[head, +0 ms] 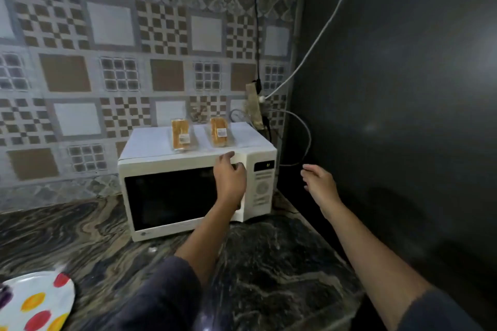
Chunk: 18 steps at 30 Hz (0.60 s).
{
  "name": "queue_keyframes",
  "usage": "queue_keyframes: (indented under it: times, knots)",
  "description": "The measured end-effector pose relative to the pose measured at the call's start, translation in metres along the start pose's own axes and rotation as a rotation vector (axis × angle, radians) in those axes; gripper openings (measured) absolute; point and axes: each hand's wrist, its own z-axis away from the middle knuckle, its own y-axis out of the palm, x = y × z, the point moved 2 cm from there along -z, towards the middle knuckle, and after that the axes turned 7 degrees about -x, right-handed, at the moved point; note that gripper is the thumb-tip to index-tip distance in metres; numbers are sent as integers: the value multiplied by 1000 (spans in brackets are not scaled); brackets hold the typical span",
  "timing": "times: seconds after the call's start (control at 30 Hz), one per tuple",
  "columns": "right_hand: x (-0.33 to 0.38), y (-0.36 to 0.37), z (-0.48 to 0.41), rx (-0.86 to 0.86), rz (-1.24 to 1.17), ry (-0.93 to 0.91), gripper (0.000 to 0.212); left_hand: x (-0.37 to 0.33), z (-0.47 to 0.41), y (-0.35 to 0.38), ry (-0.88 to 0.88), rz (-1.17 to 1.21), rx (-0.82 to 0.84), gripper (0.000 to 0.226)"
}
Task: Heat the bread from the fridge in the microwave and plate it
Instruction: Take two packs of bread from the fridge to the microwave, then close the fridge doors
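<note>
At centre frame the left hand (230, 182) is curling its fingers around the right edge of the white microwave's (188, 191) door. The right hand (318, 182) is hovering loosely open, holding nothing. Two wrapped bread packets (180, 135) (219, 132) are lying on top; a spotted plate (35, 301) is sitting lower left.

I'm in a home kitchen: a white microwave (197, 185) on a marbled stone counter (269, 263) against a patterned tile backsplash (107, 61).
</note>
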Motion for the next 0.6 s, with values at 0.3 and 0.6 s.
queue_keyframes:
  times: [0.3, 0.6]
  knots:
    - [-46, -217, 149, -285, 96, -3, 21, -53, 220, 91, -7, 128, 461, 35]
    - [-89, -428, 262, -721, 144, 22, 11, -135, 429, 178, 110, 248, 858, 24]
